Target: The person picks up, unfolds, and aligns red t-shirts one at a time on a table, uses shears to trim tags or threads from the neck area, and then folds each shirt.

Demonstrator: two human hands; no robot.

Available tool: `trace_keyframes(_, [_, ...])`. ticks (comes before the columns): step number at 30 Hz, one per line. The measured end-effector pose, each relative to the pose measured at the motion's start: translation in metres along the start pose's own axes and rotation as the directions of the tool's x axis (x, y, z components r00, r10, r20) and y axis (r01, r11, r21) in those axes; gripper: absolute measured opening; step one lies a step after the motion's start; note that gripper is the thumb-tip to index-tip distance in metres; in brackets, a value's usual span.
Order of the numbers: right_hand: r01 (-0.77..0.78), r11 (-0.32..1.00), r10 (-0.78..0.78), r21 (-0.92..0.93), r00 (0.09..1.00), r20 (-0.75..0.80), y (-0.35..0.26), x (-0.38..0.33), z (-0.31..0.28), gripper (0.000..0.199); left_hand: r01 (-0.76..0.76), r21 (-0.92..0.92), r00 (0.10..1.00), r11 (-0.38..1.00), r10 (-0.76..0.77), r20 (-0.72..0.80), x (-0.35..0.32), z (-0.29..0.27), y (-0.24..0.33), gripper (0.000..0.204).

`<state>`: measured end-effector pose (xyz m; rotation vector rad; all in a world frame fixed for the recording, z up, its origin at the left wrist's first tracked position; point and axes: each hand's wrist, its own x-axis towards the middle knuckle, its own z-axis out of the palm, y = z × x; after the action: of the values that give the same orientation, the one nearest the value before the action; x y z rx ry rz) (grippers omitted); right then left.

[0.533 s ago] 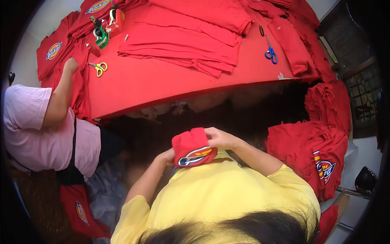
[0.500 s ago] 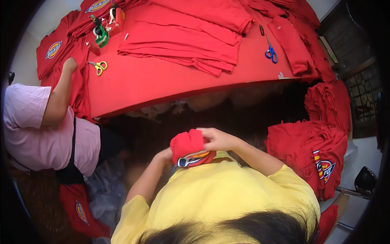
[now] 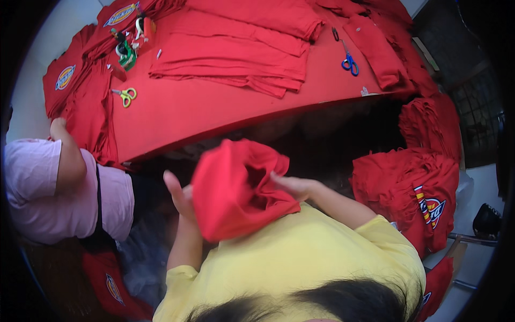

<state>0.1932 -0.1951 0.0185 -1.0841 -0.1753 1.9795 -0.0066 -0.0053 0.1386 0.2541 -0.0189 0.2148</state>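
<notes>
In front of my chest, a loosely bunched red cloth garment (image 3: 225, 188) is spread apart, with a dark hollow between its folds. At its right side, my right hand (image 3: 294, 185) grips the edge, the fingertips partly covered by cloth. My left hand (image 3: 183, 199) rests against the garment's left side. Its thumb is stretched up, away from the cloth, while the other fingers are mostly hidden behind it. The emblem on the garment is out of sight.
Folded red garments (image 3: 230, 59) lie on a red table (image 3: 214, 110) with yellow scissors (image 3: 126, 97), blue scissors (image 3: 350, 64) and a green tape dispenser (image 3: 126, 55). A red pile (image 3: 386, 188) stands at my right. At left, a co-worker in pink (image 3: 80, 198) reaches toward the table.
The compact red bundle has opened into a larger, looser shape and its emblem has turned out of view. My hands have moved apart. The co-worker's hand has shifted left and down.
</notes>
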Motion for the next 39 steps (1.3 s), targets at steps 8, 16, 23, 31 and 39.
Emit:
trace_keyframes(8, [0.831,0.534,-0.837,-0.16,0.546,0.044,-0.096,-0.049,0.041,0.046,0.027,0.45,0.987,0.893,-0.095,0.129,-0.034,0.015,0.041,0.097])
trace_keyframes(16, [0.622,0.531,-0.725,-0.576,0.685,0.071,-0.136,-0.129,0.003,0.038,-0.038,0.376,0.998,0.926,0.02,0.052,-0.008,-0.037,0.038,0.068])
trace_keyframes(23, [0.677,0.709,-0.703,-0.198,0.699,-0.128,-0.108,-0.12,-0.063,0.022,0.122,0.717,0.91,0.687,0.21,-0.357,-0.012,-0.059,0.079,0.036])
trace_keyframes(31, [0.873,0.486,-0.872,-0.032,0.487,0.044,-0.145,-0.159,-0.089,0.038,-0.092,0.635,0.994,0.767,0.111,0.01,0.017,-0.046,0.104,0.041])
trace_keyframes(39, [0.999,0.054,-0.956,0.004,0.05,0.291,-0.364,-0.128,-0.142,0.071,-0.557,0.68,0.785,0.476,0.57,0.244,0.141,0.026,0.22,0.045])
